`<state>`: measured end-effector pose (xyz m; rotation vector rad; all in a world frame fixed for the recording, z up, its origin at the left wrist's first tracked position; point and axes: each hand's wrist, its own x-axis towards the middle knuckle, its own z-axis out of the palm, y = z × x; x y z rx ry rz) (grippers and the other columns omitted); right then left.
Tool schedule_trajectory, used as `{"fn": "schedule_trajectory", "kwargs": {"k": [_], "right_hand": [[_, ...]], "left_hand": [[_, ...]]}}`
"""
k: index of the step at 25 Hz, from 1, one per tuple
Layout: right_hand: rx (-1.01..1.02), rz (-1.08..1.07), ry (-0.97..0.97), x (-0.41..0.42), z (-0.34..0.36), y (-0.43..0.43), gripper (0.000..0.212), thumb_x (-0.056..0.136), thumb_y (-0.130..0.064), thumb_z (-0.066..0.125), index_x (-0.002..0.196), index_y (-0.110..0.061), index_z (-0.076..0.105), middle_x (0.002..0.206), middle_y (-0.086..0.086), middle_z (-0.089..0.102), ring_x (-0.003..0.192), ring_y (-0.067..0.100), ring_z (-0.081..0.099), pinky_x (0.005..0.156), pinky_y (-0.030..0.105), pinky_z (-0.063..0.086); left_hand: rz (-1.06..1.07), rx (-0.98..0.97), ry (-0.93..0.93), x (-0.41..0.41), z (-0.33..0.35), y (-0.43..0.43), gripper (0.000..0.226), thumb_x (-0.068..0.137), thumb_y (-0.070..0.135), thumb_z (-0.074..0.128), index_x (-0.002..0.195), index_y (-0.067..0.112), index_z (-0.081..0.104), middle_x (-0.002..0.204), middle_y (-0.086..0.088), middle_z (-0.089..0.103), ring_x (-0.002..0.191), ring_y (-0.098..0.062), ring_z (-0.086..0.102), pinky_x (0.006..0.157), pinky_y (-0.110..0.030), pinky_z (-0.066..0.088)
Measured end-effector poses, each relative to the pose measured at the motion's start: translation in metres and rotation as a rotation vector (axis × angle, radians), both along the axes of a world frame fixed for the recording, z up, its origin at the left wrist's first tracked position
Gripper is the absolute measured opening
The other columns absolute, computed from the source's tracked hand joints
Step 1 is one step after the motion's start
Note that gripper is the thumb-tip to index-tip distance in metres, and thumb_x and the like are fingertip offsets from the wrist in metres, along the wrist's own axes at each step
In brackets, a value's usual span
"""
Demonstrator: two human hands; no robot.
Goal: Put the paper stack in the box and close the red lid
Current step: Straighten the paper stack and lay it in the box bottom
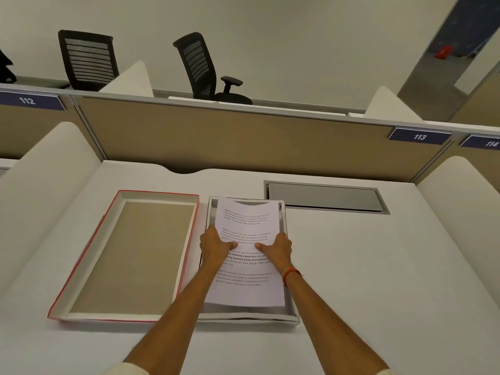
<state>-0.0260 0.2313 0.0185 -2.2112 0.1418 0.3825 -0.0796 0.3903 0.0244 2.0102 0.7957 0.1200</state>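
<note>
On the white desk, the red lid lies upturned at the left, its tan inside facing up. Just beside it on the right sits the grey box, open. The paper stack, printed with text, is held over the box, its far edge bowed. The left hand grips its left edge and the right hand its right edge, thumbs on top. An orange band circles the right wrist.

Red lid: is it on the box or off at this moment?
Off. The red lid lies upturned on the desk left of the open box, inside facing up.
</note>
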Motion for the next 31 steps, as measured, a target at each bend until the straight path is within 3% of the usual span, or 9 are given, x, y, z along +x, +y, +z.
{"fn": "schedule_trajectory", "kwargs": {"k": [2,6,9,12,18,24,31], "right_hand": [[0.004,0.003,0.020,0.002,-0.006,0.001,0.047,0.080,-0.022,0.079,0.113,0.001,0.054,0.119,0.017,0.066,0.103,0.032,0.068,0.068,0.021,0.050],[-0.019,0.001,0.040,0.007,-0.014,0.003,0.047,0.080,-0.022,0.078,0.112,0.001,0.053,0.117,0.017,0.065,0.101,0.030,0.067,0.052,0.011,0.041],[-0.038,0.004,0.049,0.012,-0.018,0.004,0.048,0.081,-0.021,0.078,0.113,0.003,0.052,0.117,0.018,0.064,0.103,0.031,0.066,0.063,0.019,0.049],[-0.045,0.002,0.069,0.012,-0.025,0.004,0.049,0.081,-0.021,0.077,0.115,0.003,0.050,0.118,0.019,0.063,0.105,0.031,0.065,0.073,0.026,0.051],[-0.046,0.007,0.096,0.013,-0.030,0.002,0.052,0.083,-0.021,0.076,0.118,0.004,0.048,0.121,0.020,0.061,0.108,0.033,0.064,0.081,0.032,0.054],[-0.048,0.015,0.112,0.015,-0.030,-0.001,0.051,0.084,-0.022,0.074,0.120,0.002,0.046,0.121,0.019,0.061,0.108,0.032,0.064,0.078,0.029,0.053],[-0.008,0.006,0.135,0.018,-0.030,-0.003,0.051,0.086,-0.022,0.072,0.122,0.002,0.044,0.124,0.019,0.059,0.111,0.032,0.062,0.088,0.036,0.056]], "left_hand": [[0.017,-0.015,-0.007,0.001,-0.007,0.000,0.054,0.067,0.016,0.088,0.113,0.005,0.062,0.116,-0.015,0.070,0.097,-0.032,0.070,0.056,-0.012,0.041],[0.033,-0.042,0.004,0.004,-0.017,0.001,0.052,0.069,0.015,0.087,0.113,0.005,0.060,0.117,-0.015,0.070,0.098,-0.032,0.070,0.059,-0.015,0.043],[0.034,-0.054,0.018,0.005,-0.022,0.001,0.052,0.070,0.014,0.086,0.114,0.005,0.059,0.118,-0.015,0.069,0.099,-0.033,0.070,0.060,-0.015,0.044],[0.031,-0.057,0.032,0.005,-0.025,0.001,0.052,0.071,0.014,0.085,0.115,0.004,0.058,0.119,-0.015,0.068,0.102,-0.033,0.069,0.069,-0.024,0.048],[0.025,-0.091,0.045,0.005,-0.032,0.000,0.051,0.074,0.015,0.083,0.116,0.004,0.057,0.121,-0.015,0.067,0.103,-0.032,0.068,0.072,-0.026,0.051],[0.025,-0.086,0.047,0.006,-0.035,-0.001,0.054,0.073,0.015,0.083,0.119,0.005,0.056,0.123,-0.016,0.067,0.106,-0.034,0.067,0.076,-0.029,0.051],[0.014,-0.087,0.052,0.009,-0.037,0.001,0.056,0.075,0.015,0.083,0.121,0.003,0.055,0.125,-0.017,0.065,0.109,-0.035,0.066,0.086,-0.039,0.055]]}}
